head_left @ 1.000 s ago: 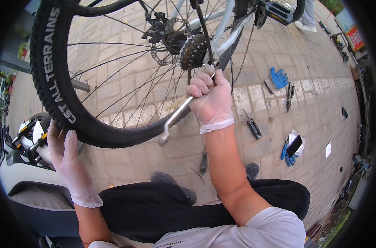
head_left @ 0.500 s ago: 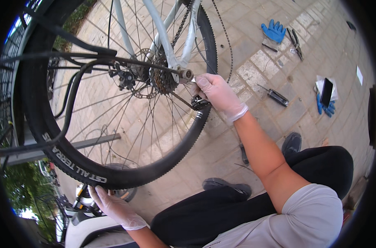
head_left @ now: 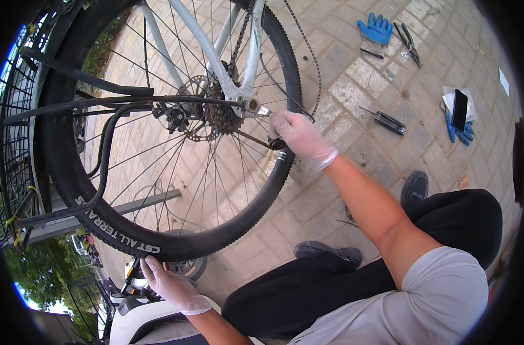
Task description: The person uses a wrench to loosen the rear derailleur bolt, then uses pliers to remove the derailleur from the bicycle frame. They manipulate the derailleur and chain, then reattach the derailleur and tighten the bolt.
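Note:
My gloved right hand [head_left: 304, 137] is closed on a small silver wrench [head_left: 264, 111], only whose end shows beside the axle end [head_left: 251, 106] of the bicycle's rear wheel. The rest of the wrench is hidden in the fist. Just below the hand the black rear derailleur [head_left: 277, 144] is partly covered, and the cassette [head_left: 223, 112] lies to the left. At the lower left, my gloved left hand [head_left: 174, 287] rests its outstretched fingertips against the bottom of the knobby black tyre [head_left: 184, 246]. The pale frame [head_left: 199, 31] rises above the hub.
On the paved ground to the right lie a blue glove [head_left: 375, 29], pliers [head_left: 408, 43], a folding multi-tool [head_left: 390, 123] and a phone [head_left: 459, 109] on another blue glove. A loose chain [head_left: 317, 69] hangs right of the wheel. A black wire basket [head_left: 8, 115] stands at left.
The view has shifted slightly, and more of the silver wrench end shows beside the axle. My right hand keeps its grip; my left hand stays against the tyre.

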Demonstrator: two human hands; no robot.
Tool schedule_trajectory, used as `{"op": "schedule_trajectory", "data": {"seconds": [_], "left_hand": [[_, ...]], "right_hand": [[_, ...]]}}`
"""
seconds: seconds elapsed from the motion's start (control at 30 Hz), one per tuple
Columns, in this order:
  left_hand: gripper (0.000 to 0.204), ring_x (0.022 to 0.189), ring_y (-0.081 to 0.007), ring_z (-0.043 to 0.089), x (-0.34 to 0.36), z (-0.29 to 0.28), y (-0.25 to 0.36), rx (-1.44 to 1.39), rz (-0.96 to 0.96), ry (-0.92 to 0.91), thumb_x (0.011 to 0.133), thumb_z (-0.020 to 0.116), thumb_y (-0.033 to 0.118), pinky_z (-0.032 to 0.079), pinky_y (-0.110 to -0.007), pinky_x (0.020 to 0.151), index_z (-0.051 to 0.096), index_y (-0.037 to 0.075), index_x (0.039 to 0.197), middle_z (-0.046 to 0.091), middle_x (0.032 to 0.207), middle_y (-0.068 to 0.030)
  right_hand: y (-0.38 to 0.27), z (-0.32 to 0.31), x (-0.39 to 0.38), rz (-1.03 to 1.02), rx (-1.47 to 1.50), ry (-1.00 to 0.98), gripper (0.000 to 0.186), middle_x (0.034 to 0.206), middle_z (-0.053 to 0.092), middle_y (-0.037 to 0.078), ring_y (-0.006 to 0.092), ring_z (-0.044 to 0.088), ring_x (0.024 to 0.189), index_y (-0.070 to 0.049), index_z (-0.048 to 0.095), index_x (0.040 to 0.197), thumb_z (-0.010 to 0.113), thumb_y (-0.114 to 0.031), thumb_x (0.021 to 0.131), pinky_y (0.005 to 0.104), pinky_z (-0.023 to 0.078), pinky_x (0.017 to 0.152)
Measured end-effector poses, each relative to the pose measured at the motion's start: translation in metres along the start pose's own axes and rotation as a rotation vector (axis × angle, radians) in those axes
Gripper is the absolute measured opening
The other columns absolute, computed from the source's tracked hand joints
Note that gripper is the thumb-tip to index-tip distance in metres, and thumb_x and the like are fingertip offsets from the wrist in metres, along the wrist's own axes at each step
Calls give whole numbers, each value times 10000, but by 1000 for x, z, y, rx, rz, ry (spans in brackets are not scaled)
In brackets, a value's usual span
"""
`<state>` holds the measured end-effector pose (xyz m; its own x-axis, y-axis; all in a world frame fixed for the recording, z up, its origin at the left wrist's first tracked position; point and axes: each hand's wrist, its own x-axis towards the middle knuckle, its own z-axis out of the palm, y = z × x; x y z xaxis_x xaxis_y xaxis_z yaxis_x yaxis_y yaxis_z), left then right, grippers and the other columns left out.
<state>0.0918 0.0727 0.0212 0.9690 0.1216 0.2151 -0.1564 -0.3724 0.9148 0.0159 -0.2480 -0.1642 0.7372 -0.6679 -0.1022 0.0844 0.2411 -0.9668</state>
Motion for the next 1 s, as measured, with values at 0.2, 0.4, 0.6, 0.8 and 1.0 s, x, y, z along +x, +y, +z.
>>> {"op": "schedule_trajectory", "data": {"seconds": [0.2,0.4,0.6,0.8,1.0], "left_hand": [[490,975,-147,555,4,-2,-8,45,39,43,952,637,335,392,-314,845,532,8,1302,627,1111,-65],[523,994,-155,560,0,6,-6,53,45,75,950,632,364,406,-312,837,522,18,1327,618,1154,-66],[588,1088,-170,521,-4,6,-5,32,3,89,963,611,363,345,-361,974,441,-6,1389,579,1214,-87],[608,1035,-187,552,-1,1,-6,172,63,124,947,621,412,447,-321,834,517,-41,1338,601,1204,-131],[555,1109,-254,567,-5,9,3,131,31,76,981,564,326,435,-365,983,480,-83,1347,564,1287,-200]], "right_hand": [[-50,88,-31,558,1111,126,457,564,286,-57,100,249,446,-144,483,740,425,-509,1009,280,218,431],[-52,70,-50,366,989,56,466,559,333,-46,89,289,452,-110,503,752,417,-479,1023,257,240,437],[-4,10,-11,-123,30,-2,483,623,489,36,136,441,624,8,588,809,490,-423,1004,334,406,592],[8,-14,9,-240,-186,-47,471,629,554,122,210,541,604,14,625,815,530,-419,975,380,440,596],[6,-24,17,-161,-80,-175,434,702,631,119,217,608,676,-4,661,929,526,-415,974,354,488,672]]}}
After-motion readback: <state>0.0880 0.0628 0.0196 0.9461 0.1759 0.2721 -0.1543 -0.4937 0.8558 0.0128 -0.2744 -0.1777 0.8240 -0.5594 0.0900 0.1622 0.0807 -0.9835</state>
